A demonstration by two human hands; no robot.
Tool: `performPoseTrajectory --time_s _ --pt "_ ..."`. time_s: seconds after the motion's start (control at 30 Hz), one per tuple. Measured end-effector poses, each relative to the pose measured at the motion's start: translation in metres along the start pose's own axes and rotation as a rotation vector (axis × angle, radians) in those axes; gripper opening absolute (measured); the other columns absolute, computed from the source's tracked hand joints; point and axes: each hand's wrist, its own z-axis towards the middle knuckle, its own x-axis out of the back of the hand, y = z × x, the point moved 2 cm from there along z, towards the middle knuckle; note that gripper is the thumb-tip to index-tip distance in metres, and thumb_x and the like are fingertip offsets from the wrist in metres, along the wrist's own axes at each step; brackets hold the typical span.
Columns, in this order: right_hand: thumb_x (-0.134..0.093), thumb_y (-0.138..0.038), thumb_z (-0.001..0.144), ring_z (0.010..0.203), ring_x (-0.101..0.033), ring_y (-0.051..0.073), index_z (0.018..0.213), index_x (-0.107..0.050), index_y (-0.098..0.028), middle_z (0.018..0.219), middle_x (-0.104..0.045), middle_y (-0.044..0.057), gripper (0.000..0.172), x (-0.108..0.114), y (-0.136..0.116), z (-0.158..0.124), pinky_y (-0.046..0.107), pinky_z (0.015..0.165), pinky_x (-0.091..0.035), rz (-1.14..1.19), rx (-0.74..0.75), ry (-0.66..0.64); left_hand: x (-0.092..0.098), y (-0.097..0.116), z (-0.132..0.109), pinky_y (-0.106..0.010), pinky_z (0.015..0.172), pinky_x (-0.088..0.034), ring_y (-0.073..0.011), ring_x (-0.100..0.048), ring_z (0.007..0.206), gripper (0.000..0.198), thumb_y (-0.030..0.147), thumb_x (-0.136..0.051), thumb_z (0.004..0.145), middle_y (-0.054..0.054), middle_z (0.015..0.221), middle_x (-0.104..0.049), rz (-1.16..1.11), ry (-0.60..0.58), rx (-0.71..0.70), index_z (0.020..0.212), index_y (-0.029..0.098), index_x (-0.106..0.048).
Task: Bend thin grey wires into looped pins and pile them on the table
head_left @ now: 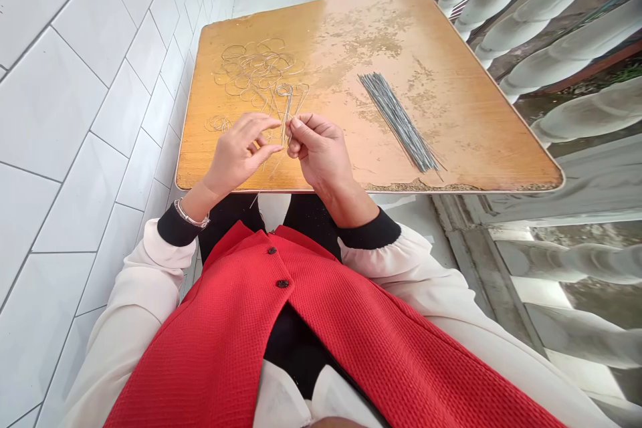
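My right hand [324, 147] is closed in a pinch on thin metal wire [287, 103], whose looped upper ends stand out above the fingertips. Beside it, my left hand [241, 150] has thumb and forefinger spread apart around the near side of the wire, with nothing plainly gripped. How many wires are in the pinch is hard to make out. Just beyond the hands lies a tangle of bent wire loops [258, 67] on the wooden tabletop [341, 33]. A smaller coil of wire [218, 123] rests left of my left hand.
A bundle of straight grey wires [398, 122] lies on the right part of the table, whose surface is worn and chipped along the front edge. White wall tiles [75, 100] run close on the left. A white balustrade [542, 20] stands along the right.
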Motion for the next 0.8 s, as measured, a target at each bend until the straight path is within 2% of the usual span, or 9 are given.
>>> performPoseTrajectory --time_s 0.07,0.13,0.23,0.33,0.43,0.57,0.8 --pt "-0.077 -0.040 0.087 0.049 -0.043 0.003 0.076 -0.061 -0.019 0.070 -0.055 -0.004 0.029 0.002 0.000 0.002 0.018 0.046 -0.037 0.021 -0.017 -0.006 0.005 -0.002 -0.002 -0.019 0.061 -0.047 -0.0058 -0.063 0.070 0.031 0.034 -0.081 0.081 -0.002 0.114 -0.070 -0.127 0.106 0.103 0.109 0.026 -0.071" --pt "-0.077 -0.039 0.087 0.049 -0.043 0.003 0.076 -0.060 -0.019 0.070 -0.055 -0.004 0.029 0.003 -0.001 0.003 0.018 0.046 -0.036 0.023 -0.034 -0.014 0.007 -0.004 -0.004 -0.018 0.056 -0.046 -0.0040 -0.060 0.063 0.028 0.035 -0.079 0.083 -0.001 0.104 -0.071 -0.250 0.187 0.241 0.107 0.024 -0.070" --pt "-0.077 -0.041 0.087 0.049 -0.043 0.003 0.077 -0.061 -0.019 0.070 -0.056 -0.004 0.029 0.002 0.000 0.003 0.017 0.045 -0.036 -0.013 -0.056 -0.018 0.002 -0.004 -0.005 -0.016 0.050 -0.042 -0.0023 -0.055 0.054 0.018 0.033 -0.074 0.088 0.001 0.085 -0.070 -0.428 0.153 0.461 0.099 0.020 -0.069" --pt "-0.078 -0.040 0.086 0.050 -0.043 0.003 0.077 -0.062 -0.019 0.070 -0.057 -0.004 0.028 0.000 0.000 0.003 0.018 0.045 -0.036 -0.039 -0.068 -0.030 -0.006 -0.001 -0.007 -0.015 0.046 -0.040 -0.0013 -0.053 0.050 0.011 0.027 -0.072 0.091 0.004 0.073 -0.068 -0.581 0.082 0.592 0.090 0.017 -0.069" --pt "-0.079 -0.038 0.085 0.049 -0.044 0.003 0.077 -0.064 -0.018 0.069 -0.059 -0.004 0.026 0.000 0.001 0.002 0.018 0.045 -0.037 -0.041 -0.072 -0.049 -0.012 0.001 -0.009 -0.014 0.047 -0.040 -0.0009 -0.055 0.050 0.009 0.021 -0.073 0.089 0.005 0.069 -0.067 -0.676 0.097 0.629 0.083 0.016 -0.068" --pt "-0.081 -0.042 0.083 0.049 -0.048 0.003 0.080 -0.069 -0.018 0.071 -0.063 -0.003 0.027 0.002 0.003 -0.003 0.017 0.045 -0.039 -0.014 -0.082 -0.053 -0.018 0.000 -0.012 -0.014 0.051 -0.045 -0.0016 -0.060 0.053 0.010 0.017 -0.074 0.088 0.005 0.066 -0.067 -0.724 0.188 0.650 0.079 0.016 -0.067" --pt "-0.085 -0.040 0.076 0.051 -0.057 0.005 0.080 -0.075 -0.018 0.070 -0.070 0.000 0.025 0.002 0.013 -0.016 0.017 0.047 -0.047 0.016 -0.122 -0.067 -0.028 0.002 -0.018 -0.015 0.060 -0.052 -0.0031 -0.066 0.058 0.013 0.023 -0.077 0.086 0.005 0.067 -0.070 -0.722 0.297 0.699 0.081 0.016 -0.067"
